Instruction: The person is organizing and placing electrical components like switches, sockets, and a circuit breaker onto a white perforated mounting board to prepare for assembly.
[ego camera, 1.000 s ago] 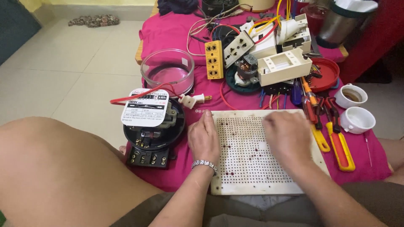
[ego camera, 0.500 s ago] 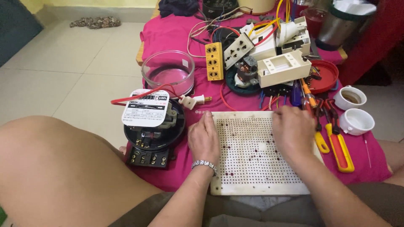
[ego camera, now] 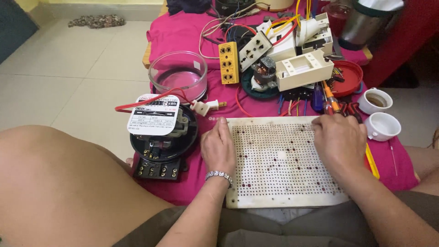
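Both hands (ego camera: 279,147) apparently rest on perforated board (ego camera: 281,164).

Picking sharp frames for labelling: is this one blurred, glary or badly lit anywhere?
Head view: soft, even daylight; perforated white board and left hand sharp; right hand slightly soft at the fingertips; mild sheen on the glass bowl; no harsh shadows.

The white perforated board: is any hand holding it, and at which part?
The left hand rests on the white perforated board at its left edge; the right hand lies on its upper right corner. Nothing is lifted.
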